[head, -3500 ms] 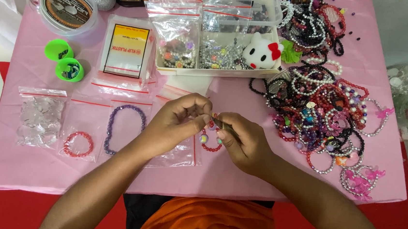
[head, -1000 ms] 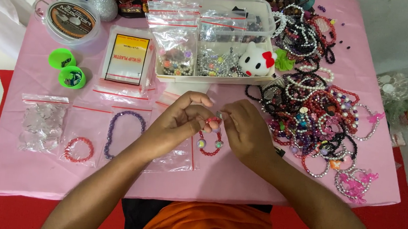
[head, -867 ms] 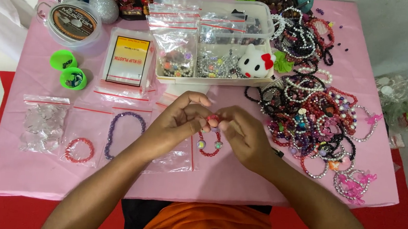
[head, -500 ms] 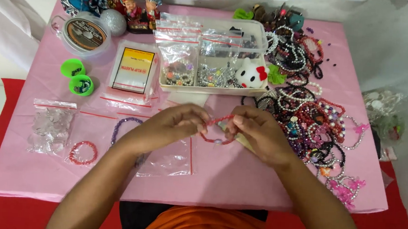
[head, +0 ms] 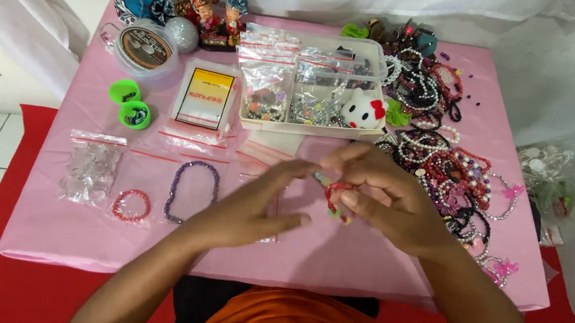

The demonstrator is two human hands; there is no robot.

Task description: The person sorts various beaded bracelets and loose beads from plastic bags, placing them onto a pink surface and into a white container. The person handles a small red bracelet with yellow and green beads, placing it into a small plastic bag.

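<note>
My right hand [head: 387,200] holds a small red beaded bracelet [head: 336,198] with a few coloured beads, its fingers pinched on the loop above the pink tablecloth [head: 335,254]. My left hand [head: 253,203] is just left of it, fingers spread and slightly blurred, fingertips close to the bracelet but apart from it. Both hands hover over the table's middle, above some small clear zip bags [head: 264,156].
A clear plastic box [head: 311,81] of bead bags and a white cat toy [head: 362,110] stands behind. A heap of bracelets [head: 445,160] lies right. Bagged purple [head: 192,188] and red [head: 131,205] bracelets, green caps [head: 129,103] and a cord spool [head: 144,48] lie left.
The camera view has tilted up, showing more of the table's far edge. My left hand has let go of the bracelet and opened; the right hand keeps holding it.
</note>
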